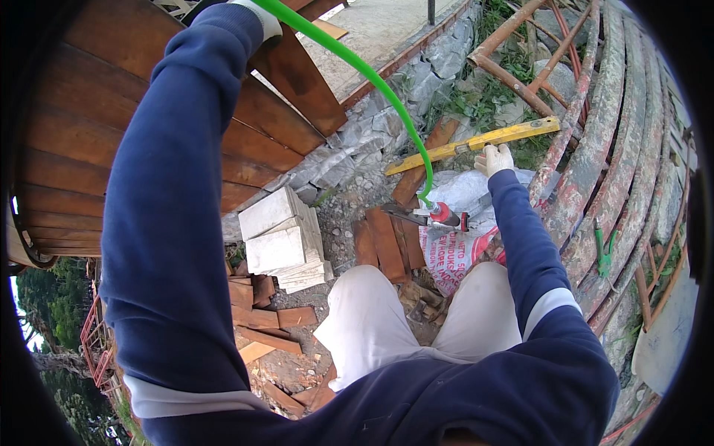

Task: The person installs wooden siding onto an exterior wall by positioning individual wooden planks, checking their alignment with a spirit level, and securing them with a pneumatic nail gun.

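My left arm reaches up to the top edge, where only part of my white-gloved left hand shows; its fingers are hidden. A bright green air hose passes right beside that hand and curves down to a red and grey nail gun. The nail gun lies on a white sack with red print, in front of my knees. Farther right, my gloved right hand is at the lower edge of a yellow spirit level, fingers stretched toward it. The level slants across a brown board.
Pale tiles are stacked left of my knees, with brown wood offcuts scattered around. Stained planks form a curved surface at left. Bent, paint-splattered pipes fill the right, with a green-handled tool on them. Stone edging runs behind.
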{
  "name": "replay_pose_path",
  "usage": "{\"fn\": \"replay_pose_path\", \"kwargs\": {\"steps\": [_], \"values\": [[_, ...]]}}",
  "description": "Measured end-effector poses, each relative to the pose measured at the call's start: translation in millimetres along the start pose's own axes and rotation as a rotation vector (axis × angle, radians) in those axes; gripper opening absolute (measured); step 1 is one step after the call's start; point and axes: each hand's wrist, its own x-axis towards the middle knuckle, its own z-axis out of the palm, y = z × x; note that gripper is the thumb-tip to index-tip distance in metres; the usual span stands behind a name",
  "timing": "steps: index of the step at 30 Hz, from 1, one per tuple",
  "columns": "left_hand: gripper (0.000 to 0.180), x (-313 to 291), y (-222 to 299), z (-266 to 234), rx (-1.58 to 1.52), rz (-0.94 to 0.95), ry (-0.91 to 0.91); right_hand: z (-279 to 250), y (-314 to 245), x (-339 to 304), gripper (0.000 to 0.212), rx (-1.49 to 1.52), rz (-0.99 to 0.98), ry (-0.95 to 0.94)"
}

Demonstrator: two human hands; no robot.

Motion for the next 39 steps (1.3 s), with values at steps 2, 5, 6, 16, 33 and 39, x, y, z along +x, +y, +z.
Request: {"fn": "replay_pose_path", "kwargs": {"steps": [2,5,6,16,33,39], "values": [[0.072,-4,1,-6,-0.004,-0.001,0.005,-7,-10,-11,0.042,-0.074,0.006,-0.057],[0.068,-8,2,-12,-0.008,-0.01,0.009,-5,-22,-60,0.043,-0.099,0.148,-0.184],[0.067,-13,-3,-11,0.0,-0.02,0.001,10,-25,-98,0.046,-0.065,0.22,-0.218],[0.073,2,-15,-3,0.129,0.062,0.093,91,84,-290,0.071,0.165,0.738,-0.08],[0.098,8,-11,6,0.058,-0.049,-0.026,162,100,-263,0.026,0.417,0.871,-0.116],[0.098,11,0,-3,0.122,-0.068,-0.142,169,129,-242,0.018,0.615,0.927,-0.157]]}}
